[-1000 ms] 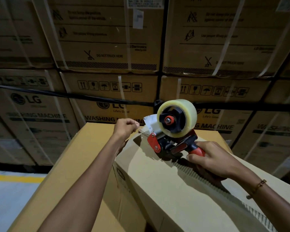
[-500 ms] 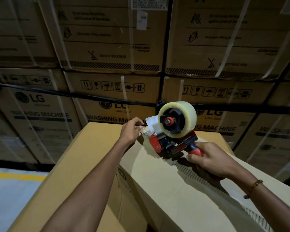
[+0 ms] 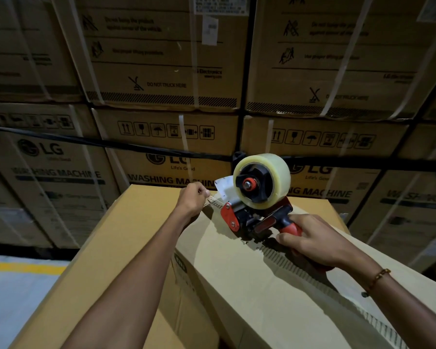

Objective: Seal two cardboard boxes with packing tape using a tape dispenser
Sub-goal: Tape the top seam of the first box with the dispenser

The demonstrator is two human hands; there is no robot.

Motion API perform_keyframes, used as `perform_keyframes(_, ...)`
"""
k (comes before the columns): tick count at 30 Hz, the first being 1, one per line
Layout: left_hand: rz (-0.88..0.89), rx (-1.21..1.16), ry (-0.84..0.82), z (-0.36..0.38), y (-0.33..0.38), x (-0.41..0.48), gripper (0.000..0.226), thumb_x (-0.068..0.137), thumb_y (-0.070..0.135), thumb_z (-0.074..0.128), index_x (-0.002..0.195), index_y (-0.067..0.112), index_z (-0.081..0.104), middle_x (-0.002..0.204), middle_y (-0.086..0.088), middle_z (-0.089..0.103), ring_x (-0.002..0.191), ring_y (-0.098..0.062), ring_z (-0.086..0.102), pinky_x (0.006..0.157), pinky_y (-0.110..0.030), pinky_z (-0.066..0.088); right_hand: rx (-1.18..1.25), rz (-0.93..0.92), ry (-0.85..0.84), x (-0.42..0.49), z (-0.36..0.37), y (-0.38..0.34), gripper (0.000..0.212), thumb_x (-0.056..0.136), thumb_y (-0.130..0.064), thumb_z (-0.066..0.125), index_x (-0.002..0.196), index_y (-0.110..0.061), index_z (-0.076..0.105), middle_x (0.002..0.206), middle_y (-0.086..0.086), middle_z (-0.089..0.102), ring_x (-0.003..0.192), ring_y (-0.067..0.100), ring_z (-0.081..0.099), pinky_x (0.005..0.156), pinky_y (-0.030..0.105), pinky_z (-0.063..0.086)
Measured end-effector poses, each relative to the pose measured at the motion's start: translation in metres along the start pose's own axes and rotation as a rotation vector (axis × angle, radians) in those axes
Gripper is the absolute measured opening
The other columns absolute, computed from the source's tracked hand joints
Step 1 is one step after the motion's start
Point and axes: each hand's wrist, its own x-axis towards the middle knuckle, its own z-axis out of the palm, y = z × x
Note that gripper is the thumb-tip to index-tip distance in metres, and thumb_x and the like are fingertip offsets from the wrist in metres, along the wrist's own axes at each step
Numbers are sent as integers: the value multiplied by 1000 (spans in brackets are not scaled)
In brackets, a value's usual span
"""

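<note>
Now, over two boxes [image 3: 249, 285] [image 3: 106, 248], right hand [image 3: 312, 240] grips one tape dispenser [image 3: 252, 212]; left hand [image 3: 190, 200] pinches its tape [image 3: 214, 202].

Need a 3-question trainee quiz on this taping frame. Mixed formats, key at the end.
1. True or false: the right hand grips the tape dispenser by its handle.
2. The left hand pinches: A) the loose tape end; B) the tape roll; C) a white strap.
3. Fill in: the stacked cartons behind are printed "LG ______ MACHINE".

Key: 1 true; 2 A; 3 WASHING.
</note>
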Motion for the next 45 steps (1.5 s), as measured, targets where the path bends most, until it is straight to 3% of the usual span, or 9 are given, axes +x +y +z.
perform_keyframes(7, 18, 106, 18, 3, -7, 3, 25, 100, 13, 49, 80, 21, 62, 113, -9, 69, 108, -27, 61, 84, -32, 46, -14, -9, -7, 1, 2, 2, 15, 95, -39, 66, 89, -27, 60, 83, 0, 67, 74, 16, 65, 64, 30, 49)
perform_keyframes(12, 97, 137, 99, 2, -8, -2, 24, 101, 13, 43, 91, 14, 65, 107, -11, 69, 99, -31, 61, 79, -37, 48, -46, -19, 26, 3, 7, 1, 23, 93, -40, 67, 81, -23, 58, 75, -1, 62, 68, 16, 58, 61, 33, 42)
perform_keyframes(21, -109, 95, -108, -4, -10, 9, 22, 95, 14, 56, 73, 17, 60, 92, -8, 64, 83, -25, 57, 65, -28, 40, -128, -28, 4, 3, 3, -4, 23, 93, -40, 65, 82, -21, 57, 76, -2, 61, 66, 13, 56, 59, 30, 41)
perform_keyframes(27, 35, 244, 176, -4, -5, -7, 25, 95, 10, 52, 71, 15, 58, 84, -3, 62, 82, -28, 53, 67, -31, 36, -140, -28, -4, 3, 3, -4, 21, 93, -39, 64, 85, -21, 58, 79, 0, 63, 69, 15, 59, 63, 36, 47)
perform_keyframes(30, 72, 248, 8, -2, 2, -12, 35, 88, 4, 46, 55, 15, 47, 68, -7, 51, 70, -31, 47, 60, -35, 30, -154, -30, -5, 3, 2, -5, 22, 93, -39, 65, 85, -19, 59, 77, 2, 63, 68, 17, 59, 61, 37, 46)
perform_keyframes(32, 22, 213, -89, -4, 1, -9, 40, 85, 2, 44, 49, 13, 58, 66, -7, 54, 68, -30, 49, 61, -35, 37, -165, -29, -16, 4, 0, -6, 23, 93, -38, 65, 85, -18, 59, 77, 3, 63, 68, 20, 59, 62, 41, 47)
perform_keyframes(38, -87, 371, -156, -1, 4, -18, 7, 73, 14, 58, 69, 20, 58, 94, -11, 68, 87, -37, 66, 82, -48, 58, -388, -30, -94, 12, -13, -20, 26, 94, -46, 58, 86, -21, 54, 80, 4, 59, 71, 20, 57, 65, 39, 47)
perform_keyframes(41, -124, 425, -178, -2, 3, -21, 24, 50, 10, 67, 71, 17, 60, 94, -10, 67, 85, -35, 67, 77, -43, 59, -455, -46, -132, 16, -19, -28, 25, 93, -46, 57, 86, -23, 50, 83, 2, 55, 73, 20, 53, 63, 36, 40)
perform_keyframes(45, -57, 492, -135, 2, -1, -16, 15, 90, 22, 51, 80, 19, 61, 97, -13, 66, 87, -36, 62, 73, -38, 46, -466, -45, -162, 2, -24, -20, 26, 93, -45, 57, 84, -23, 47, 82, 3, 56, 70, 19, 52, 62, 35, 40)
